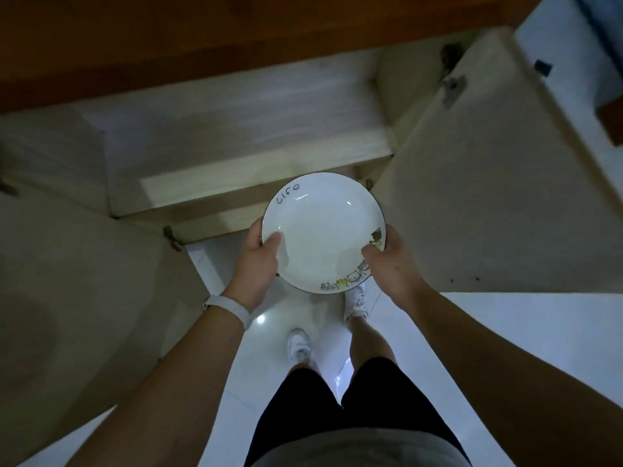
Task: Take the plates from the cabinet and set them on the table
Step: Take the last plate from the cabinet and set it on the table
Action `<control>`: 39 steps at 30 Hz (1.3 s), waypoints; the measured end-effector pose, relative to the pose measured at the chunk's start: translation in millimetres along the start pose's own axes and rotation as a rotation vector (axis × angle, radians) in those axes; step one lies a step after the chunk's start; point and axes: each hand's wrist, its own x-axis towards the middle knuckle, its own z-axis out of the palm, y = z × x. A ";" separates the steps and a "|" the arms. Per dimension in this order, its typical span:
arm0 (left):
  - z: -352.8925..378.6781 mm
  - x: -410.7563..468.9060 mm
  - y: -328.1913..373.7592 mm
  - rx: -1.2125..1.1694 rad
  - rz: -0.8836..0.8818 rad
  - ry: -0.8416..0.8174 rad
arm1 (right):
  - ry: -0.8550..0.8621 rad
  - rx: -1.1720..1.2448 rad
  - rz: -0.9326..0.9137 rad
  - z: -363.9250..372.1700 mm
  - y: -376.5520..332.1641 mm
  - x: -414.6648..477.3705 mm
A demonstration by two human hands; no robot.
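Note:
A white plate [320, 227] with a dark rim, the word "life" and small cartoon cats along its edge is held level in front of the open cabinet [236, 136]. My left hand [258, 264] grips its left rim with the thumb on top. On the opposite rim my right hand [391, 261] holds it, thumb over the cat pattern. Whether more plates lie under this one is hidden. The pale wooden cabinet shelf behind the plate shows no other plates.
Two cabinet doors stand open, the left door [84, 298] and the right door [488, 197], flanking my arms. A brown wooden top [202, 32] runs above the cabinet. My feet in white shoes stand on glossy white floor tiles [505, 348].

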 end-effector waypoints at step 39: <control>499.4 -458.2 -17.1 0.298 0.257 -0.809 | 0.860 0.474 -0.041 -506.3 236.0 -416.3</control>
